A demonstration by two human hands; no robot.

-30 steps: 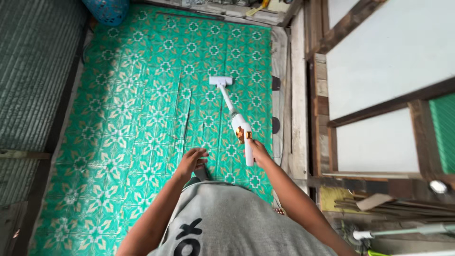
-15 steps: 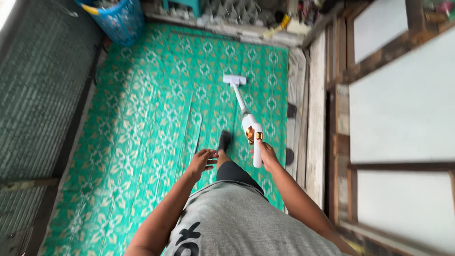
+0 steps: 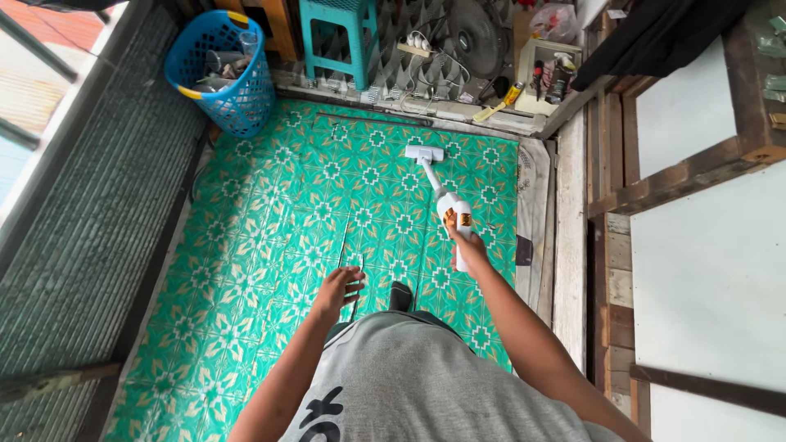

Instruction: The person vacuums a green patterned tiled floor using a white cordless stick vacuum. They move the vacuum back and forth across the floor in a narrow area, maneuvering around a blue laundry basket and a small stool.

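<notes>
Slim white plastic vacuum (image 3: 449, 205) in right hand (image 3: 468, 250).

Stick vacuum (image 3: 442, 196) stood on floor mat (image 3: 270, 245); laundry basket (image 3: 221, 74) lay far left, stool (image 3: 337, 37) right of it.

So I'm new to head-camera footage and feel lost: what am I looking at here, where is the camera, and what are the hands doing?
The camera sits on a person's head and looks down their grey shirt at their two bare hands. The right hand grips the handle of a slim white cordless stick vacuum, whose flat head rests on the green patterned vinyl floor covering. The left hand hangs open and holds nothing. At the far wall stand a blue plastic basket and a teal plastic stool.
</notes>
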